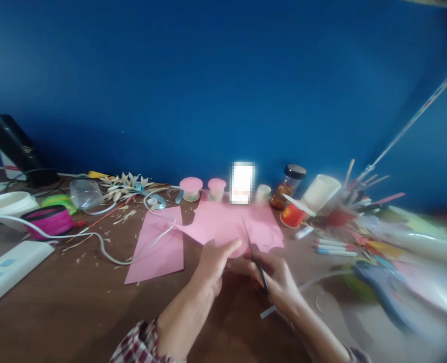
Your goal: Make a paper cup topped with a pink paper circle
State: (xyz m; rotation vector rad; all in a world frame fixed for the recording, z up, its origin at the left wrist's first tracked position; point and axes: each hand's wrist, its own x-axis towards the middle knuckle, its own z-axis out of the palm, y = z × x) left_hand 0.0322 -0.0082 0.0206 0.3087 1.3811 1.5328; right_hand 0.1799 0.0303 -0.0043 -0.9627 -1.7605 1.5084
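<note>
My left hand pinches the near edge of a pink paper sheet and lifts it off the brown table. Just to its right, my right hand is closed around a pair of scissors, whose thin blades point up into the paper between the two hands. A curved cut line shows in the sheet's right part. A second pink sheet lies flat to the left, with a white strip across it.
Along the blue wall stand two pink-lidded pots, a brown jar, a white cup and a red cup. Markers and blurred clutter fill the right. A pink spool, white cord and a clear bottle lie left.
</note>
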